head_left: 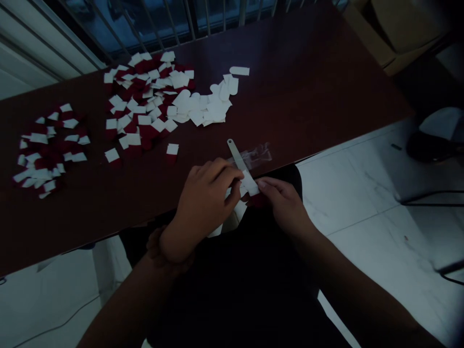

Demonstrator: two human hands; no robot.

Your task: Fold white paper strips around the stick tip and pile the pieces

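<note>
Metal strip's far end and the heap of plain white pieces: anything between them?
Only bare tabletop shows between the metal strip and the white pieces, in the head view.

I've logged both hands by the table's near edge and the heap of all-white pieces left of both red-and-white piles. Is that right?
The side is wrong: the head view shows the white heap right of the larger red-and-white pile and the smaller pile. The rest stands.
</note>
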